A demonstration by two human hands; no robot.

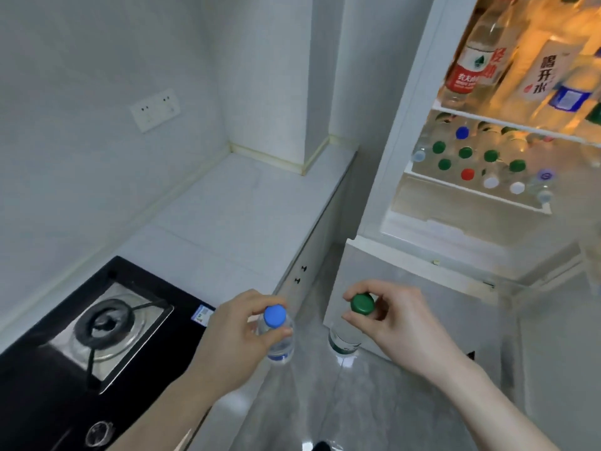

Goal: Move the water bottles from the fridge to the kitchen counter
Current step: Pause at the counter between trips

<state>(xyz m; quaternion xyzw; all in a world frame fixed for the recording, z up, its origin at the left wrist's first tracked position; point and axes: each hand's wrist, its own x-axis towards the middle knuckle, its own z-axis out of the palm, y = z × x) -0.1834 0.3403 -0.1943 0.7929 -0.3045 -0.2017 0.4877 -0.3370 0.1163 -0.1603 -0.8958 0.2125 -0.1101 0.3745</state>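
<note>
Head view shows my left grip (237,333) pinching a clear blue-capped plastic water bottle (276,333) and my right grip (400,320) a green-capped one (351,323), both above the floor, none on the white table (234,222), many left in the lit open fridge (481,151).

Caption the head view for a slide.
Left hand and right hand each hold a water bottle by the neck, between counter and open fridge.
</note>
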